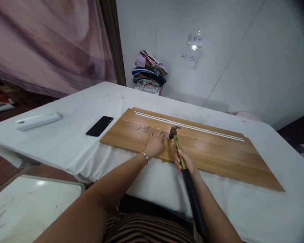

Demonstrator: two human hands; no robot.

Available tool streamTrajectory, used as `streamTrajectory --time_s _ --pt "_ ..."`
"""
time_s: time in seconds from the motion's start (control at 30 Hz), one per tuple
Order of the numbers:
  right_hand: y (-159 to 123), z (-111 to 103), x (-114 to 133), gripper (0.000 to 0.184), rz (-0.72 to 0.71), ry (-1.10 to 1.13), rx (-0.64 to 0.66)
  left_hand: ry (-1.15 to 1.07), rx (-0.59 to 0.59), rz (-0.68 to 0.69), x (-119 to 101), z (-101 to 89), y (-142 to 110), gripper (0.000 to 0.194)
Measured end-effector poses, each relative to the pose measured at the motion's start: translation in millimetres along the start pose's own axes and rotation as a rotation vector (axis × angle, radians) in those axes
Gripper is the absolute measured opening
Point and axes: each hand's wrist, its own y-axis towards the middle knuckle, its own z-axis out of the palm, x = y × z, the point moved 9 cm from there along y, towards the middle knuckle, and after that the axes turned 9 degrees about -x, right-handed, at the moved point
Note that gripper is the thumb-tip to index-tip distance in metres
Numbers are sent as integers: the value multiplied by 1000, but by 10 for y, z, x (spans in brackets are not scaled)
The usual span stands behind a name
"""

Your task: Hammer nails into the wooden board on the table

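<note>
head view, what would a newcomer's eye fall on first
The hammer stands out first, gripped in the right hand with its head over the wooden board. The left hand lies on the board beside it, with loose nails farther left. A black phone on the white tablecloth, left of the board, also catches the eye.

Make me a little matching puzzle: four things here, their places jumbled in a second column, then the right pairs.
1. Hammer with yellow-black handle
2. Flat black phone
3. Thin silvery metal nails
4. Stack of folded multicoloured fabrics

A. On the brown wooden board, left of the left hand
B. At the far side of the white cloth-covered table, near the pale wall
C. Gripped in the right hand
D. On the table, beside the board's left end

Pairs: 1-C, 2-D, 3-A, 4-B
</note>
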Motion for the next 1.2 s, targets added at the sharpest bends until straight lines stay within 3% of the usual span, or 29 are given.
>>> streamTrajectory --time_s 0.33,1.2 --pt "14 -6 -26 63 19 -7 -15 -11 1 -4 15 32 5 34" --pt "20 6 -28 55 9 -2 18 -7 11 -16 27 23 -2 33"
